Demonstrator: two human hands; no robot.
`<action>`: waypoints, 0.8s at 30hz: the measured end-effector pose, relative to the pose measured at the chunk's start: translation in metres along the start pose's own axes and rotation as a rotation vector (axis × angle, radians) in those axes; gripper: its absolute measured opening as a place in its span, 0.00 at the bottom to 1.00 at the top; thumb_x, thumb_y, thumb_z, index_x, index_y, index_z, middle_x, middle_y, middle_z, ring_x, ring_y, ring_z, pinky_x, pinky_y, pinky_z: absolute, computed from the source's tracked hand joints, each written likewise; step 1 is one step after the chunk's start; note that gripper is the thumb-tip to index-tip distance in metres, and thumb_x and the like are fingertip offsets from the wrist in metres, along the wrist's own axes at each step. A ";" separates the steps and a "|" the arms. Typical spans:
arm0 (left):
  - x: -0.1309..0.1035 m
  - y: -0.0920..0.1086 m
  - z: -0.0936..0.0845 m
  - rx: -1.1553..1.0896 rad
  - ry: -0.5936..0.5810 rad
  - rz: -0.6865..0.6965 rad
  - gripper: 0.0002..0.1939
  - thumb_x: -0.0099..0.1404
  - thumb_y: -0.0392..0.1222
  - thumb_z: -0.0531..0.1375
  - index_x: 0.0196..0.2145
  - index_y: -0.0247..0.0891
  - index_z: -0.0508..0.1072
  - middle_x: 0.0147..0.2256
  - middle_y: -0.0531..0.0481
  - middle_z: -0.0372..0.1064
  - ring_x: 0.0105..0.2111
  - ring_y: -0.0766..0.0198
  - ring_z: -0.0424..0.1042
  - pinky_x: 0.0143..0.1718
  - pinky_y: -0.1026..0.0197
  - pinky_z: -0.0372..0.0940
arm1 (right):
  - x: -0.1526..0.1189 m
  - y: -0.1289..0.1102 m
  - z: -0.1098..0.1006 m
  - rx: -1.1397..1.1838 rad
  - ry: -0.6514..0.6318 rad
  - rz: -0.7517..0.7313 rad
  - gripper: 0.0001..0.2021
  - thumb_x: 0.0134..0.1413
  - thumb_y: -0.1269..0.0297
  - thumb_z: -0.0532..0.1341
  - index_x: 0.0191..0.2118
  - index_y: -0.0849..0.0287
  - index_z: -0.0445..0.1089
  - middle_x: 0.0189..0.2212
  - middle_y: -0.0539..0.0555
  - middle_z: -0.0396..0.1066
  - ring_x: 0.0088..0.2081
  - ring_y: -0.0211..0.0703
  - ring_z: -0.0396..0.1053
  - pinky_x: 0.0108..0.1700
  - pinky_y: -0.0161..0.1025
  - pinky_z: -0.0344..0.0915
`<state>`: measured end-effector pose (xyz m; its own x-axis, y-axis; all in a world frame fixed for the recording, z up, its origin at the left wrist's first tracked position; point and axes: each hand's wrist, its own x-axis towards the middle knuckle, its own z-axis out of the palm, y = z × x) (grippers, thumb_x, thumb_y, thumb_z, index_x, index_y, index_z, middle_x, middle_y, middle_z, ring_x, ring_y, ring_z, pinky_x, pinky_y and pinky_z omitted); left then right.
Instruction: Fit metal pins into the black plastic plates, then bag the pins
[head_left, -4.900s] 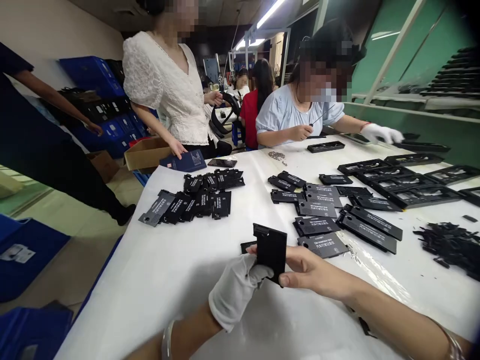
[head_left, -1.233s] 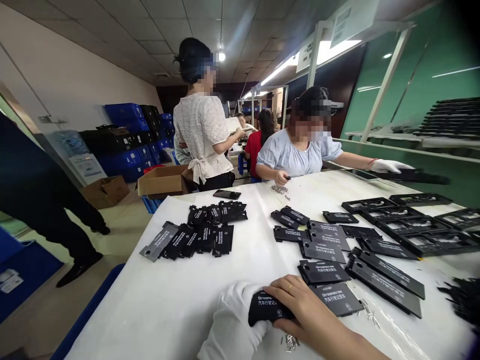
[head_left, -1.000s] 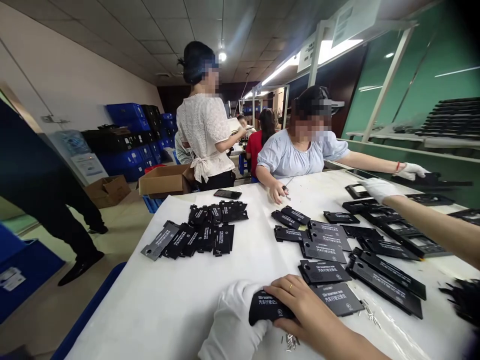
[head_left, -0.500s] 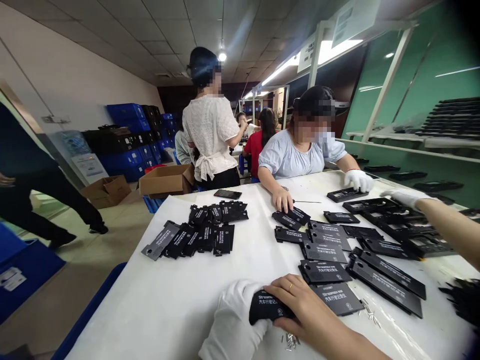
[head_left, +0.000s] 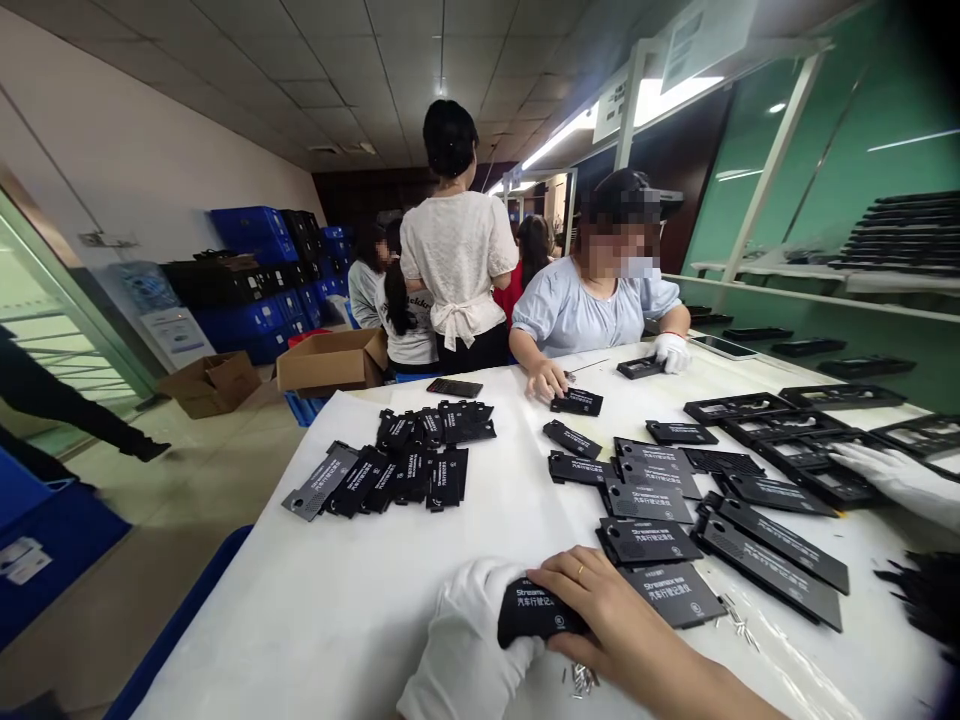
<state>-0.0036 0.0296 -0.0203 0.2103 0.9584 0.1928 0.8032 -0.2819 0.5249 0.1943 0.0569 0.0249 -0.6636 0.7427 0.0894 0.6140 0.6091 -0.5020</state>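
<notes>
At the table's near edge, my left hand (head_left: pixel 469 640), in a white glove, is wrapped round a black printed panel (head_left: pixel 536 612). My bare right hand (head_left: pixel 600 620), with a ring on one finger, grips the same panel from its right side. Small metal pins (head_left: pixel 581 681) lie just below my right hand, and more pins (head_left: pixel 739 620) lie farther right. Beyond my hands, rows of black panels (head_left: pixel 649 542) with white lettering rest on the white table (head_left: pixel 300 620). Another group of such panels (head_left: pixel 382 480) overlaps at the left.
Across the table, a person in light blue (head_left: pixel 592 310) holds a panel and a black frame. A gloved hand (head_left: pixel 892 475) reaches in from the right over black frames (head_left: pixel 757 425). A phone (head_left: pixel 454 387) and cardboard box (head_left: pixel 334 360) are at the far side.
The person opposite has shifted a panel and frame back and left. The gloved hand at right has moved nearer, the standing person has turned away, and the walker has moved left. My hands look unchanged.
</notes>
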 end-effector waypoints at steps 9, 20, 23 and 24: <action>0.003 0.003 -0.001 -0.009 -0.003 0.005 0.24 0.52 0.39 0.59 0.49 0.42 0.68 0.47 0.45 0.67 0.47 0.53 0.66 0.53 0.46 0.60 | 0.000 0.000 0.000 0.013 -0.005 0.001 0.26 0.51 0.68 0.64 0.57 0.53 0.63 0.47 0.55 0.66 0.48 0.50 0.60 0.51 0.46 0.60; 0.001 0.008 -0.006 -0.017 -0.013 -0.034 0.25 0.52 0.39 0.59 0.50 0.42 0.68 0.48 0.44 0.66 0.48 0.52 0.65 0.54 0.45 0.59 | 0.000 0.002 0.002 0.011 -0.005 -0.001 0.26 0.49 0.69 0.64 0.56 0.53 0.63 0.47 0.55 0.67 0.48 0.50 0.61 0.52 0.47 0.59; 0.001 0.004 -0.002 -0.018 -0.001 -0.017 0.25 0.52 0.40 0.59 0.50 0.43 0.68 0.48 0.45 0.66 0.48 0.53 0.65 0.54 0.46 0.59 | 0.000 0.002 0.001 0.022 -0.006 -0.003 0.26 0.50 0.69 0.64 0.56 0.54 0.63 0.47 0.55 0.66 0.48 0.51 0.60 0.51 0.48 0.59; 0.001 0.004 -0.002 -0.021 0.002 -0.018 0.25 0.52 0.39 0.59 0.50 0.43 0.68 0.48 0.45 0.66 0.48 0.53 0.66 0.54 0.46 0.60 | 0.000 0.001 0.001 0.022 -0.003 0.000 0.26 0.50 0.69 0.64 0.56 0.54 0.64 0.47 0.55 0.67 0.48 0.51 0.60 0.52 0.48 0.59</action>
<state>-0.0012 0.0290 -0.0165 0.1948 0.9633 0.1848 0.7950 -0.2655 0.5455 0.1949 0.0574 0.0236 -0.6653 0.7415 0.0868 0.6041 0.6029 -0.5211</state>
